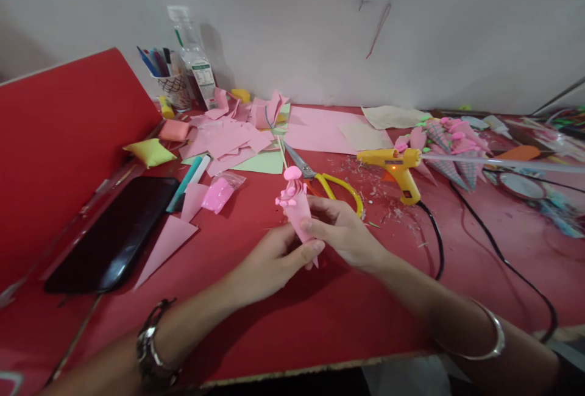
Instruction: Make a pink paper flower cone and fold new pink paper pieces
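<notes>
Both of my hands hold one pink paper cone point(298, 216) above the red table, its point tilted down and to the right. Bright pink clay lumps point(292, 174) and thin curled strips top its wide end. My left hand point(278, 262) grips near the tip, thumb pressed against the paper. Higher up, my right hand point(345, 231) pinches the side with thumb and fingers. Just behind the cone lie large scissors point(329, 183) with yellow handles, partly hidden by my right hand. Cut pink paper triangles point(167, 243) rest to the left.
A yellow glue gun point(393, 167), its light glowing, trails a black cord point(434, 231) at right. Finished cones point(457, 146) are piled behind it. A black phone point(114, 234), a packet of pink clay point(222, 194), paper scraps point(228, 137) and a bottle point(196, 61) stand or lie leftward.
</notes>
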Motion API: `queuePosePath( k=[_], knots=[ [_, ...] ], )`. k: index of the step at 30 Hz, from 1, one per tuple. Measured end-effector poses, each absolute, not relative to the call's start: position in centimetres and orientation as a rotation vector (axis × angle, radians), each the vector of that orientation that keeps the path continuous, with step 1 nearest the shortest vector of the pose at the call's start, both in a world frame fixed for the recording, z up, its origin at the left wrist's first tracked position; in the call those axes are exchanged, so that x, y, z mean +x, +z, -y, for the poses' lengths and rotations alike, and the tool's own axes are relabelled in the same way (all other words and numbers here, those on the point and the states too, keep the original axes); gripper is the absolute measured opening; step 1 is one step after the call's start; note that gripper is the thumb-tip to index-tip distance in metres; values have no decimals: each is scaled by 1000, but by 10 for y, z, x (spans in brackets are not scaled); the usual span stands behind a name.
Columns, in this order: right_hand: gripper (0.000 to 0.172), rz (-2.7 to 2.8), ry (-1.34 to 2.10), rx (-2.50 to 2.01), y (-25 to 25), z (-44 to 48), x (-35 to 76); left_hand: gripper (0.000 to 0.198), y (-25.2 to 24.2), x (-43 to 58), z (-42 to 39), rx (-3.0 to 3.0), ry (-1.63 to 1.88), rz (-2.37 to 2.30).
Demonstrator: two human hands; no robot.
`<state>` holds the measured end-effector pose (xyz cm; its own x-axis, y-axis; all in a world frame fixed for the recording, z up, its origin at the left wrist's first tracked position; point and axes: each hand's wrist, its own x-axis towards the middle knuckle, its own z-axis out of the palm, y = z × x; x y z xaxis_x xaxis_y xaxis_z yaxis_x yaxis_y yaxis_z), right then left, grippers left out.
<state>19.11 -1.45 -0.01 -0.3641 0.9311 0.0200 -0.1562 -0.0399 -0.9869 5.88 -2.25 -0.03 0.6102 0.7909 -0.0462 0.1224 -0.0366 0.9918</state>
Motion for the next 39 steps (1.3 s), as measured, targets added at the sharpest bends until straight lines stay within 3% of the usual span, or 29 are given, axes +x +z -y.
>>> queuePosePath(
  k=[5, 11, 23, 39],
  knots=[
    [21, 1265, 1490, -878, -7, 11, 192, 22, 0, 56, 19, 1588, 665, -843],
    [11, 1240, 942, -1067, -2, 6, 201, 21, 1, 57, 20, 1601, 604, -805],
    [9, 1763, 109, -958, 17, 18, 206, 25, -4, 58, 20, 1639, 633, -789],
    [11, 1872, 95, -922, 17, 20, 202, 25, -8, 58, 20, 1712, 641, -765]
  ],
)
